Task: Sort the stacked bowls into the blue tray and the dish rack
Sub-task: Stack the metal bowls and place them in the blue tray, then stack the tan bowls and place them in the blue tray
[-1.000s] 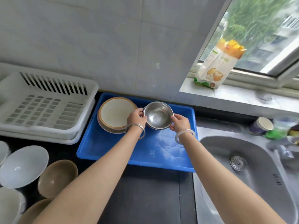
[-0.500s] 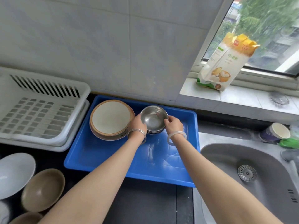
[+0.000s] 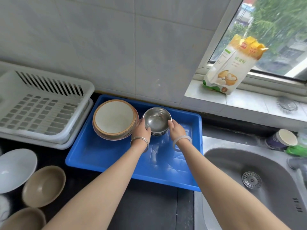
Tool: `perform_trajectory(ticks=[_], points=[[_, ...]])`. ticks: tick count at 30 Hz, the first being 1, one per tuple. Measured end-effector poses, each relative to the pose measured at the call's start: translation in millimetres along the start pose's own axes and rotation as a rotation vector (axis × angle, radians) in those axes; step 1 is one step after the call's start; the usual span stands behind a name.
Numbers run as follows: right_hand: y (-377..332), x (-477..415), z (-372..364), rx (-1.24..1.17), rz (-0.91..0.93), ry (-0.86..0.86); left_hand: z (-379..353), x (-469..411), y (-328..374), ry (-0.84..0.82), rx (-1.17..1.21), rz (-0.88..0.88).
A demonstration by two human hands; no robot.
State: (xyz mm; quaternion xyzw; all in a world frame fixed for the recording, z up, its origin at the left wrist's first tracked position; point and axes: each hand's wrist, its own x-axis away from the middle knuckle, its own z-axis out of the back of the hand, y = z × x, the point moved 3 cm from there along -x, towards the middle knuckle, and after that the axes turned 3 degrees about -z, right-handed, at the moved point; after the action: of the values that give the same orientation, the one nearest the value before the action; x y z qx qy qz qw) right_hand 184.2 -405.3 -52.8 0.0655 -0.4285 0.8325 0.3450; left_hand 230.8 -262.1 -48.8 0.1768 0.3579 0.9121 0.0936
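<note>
A stack of steel bowls (image 3: pixel 157 120) rests in the far part of the blue tray (image 3: pixel 116 156). My left hand (image 3: pixel 142 128) grips the stack's left side and my right hand (image 3: pixel 176 127) grips its right side. Beside it, to the left, a stack of cream bowls with brown rims (image 3: pixel 114 118) sits in the tray's far left corner. The white dish rack (image 3: pixel 41 105) stands left of the tray and holds nothing. A white bowl (image 3: pixel 15 168) and tan bowls (image 3: pixel 44 185) wait on the dark counter at the lower left.
A steel sink (image 3: pixel 249 180) with a drain lies to the right of the tray. A flour bag (image 3: pixel 230 68) stands on the window sill. A paper cup (image 3: pixel 282 138) and green items sit behind the sink. The tiled wall rises right behind the tray.
The steel bowls, held up over the tray a second ago, have come down onto the tray floor next to the cream bowls. Both hands stay on them.
</note>
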Motion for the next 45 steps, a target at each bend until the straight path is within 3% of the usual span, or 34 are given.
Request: perform_trajectory(ticks=[6, 10, 17, 24, 27, 34, 39, 45], points=[[-10.3, 51.4, 4.1, -0.074, 0.097, 0.129, 28.0, 49.5, -22.8, 0.041, 0.202, 0.016], [-22.7, 104.4, -28.1, -0.081, 0.204, 0.092, 57.2, 106.3, -60.8, 0.152, 0.231, 0.063], [-46.9, 188.7, -139.8, 0.004, 0.312, -0.253, 104.6, 217.4, -154.9, 0.435, 0.181, 0.179], [-84.5, 220.7, -232.3, 0.244, 0.218, -0.497, 128.4, 287.5, -232.6, 0.701, 0.046, 0.407], [-97.6, 217.5, -258.1, 0.286, 0.149, -0.498, 128.4, 304.7, -257.6, 0.726, 0.066, 0.499], [-101.3, 203.4, -280.5, 0.076, -0.01, -0.451, 123.3, 313.4, -289.0, 0.702, 0.519, 0.67], [-100.0, 211.3, -255.3, -0.032, 0.083, -0.352, 121.0, 311.8, -296.8, 0.647, 0.641, 0.696], [-97.7, 244.5, -239.3, 0.116, 0.224, -0.481, 120.7, 304.5, -301.5, 0.58, 0.704, 0.632]])
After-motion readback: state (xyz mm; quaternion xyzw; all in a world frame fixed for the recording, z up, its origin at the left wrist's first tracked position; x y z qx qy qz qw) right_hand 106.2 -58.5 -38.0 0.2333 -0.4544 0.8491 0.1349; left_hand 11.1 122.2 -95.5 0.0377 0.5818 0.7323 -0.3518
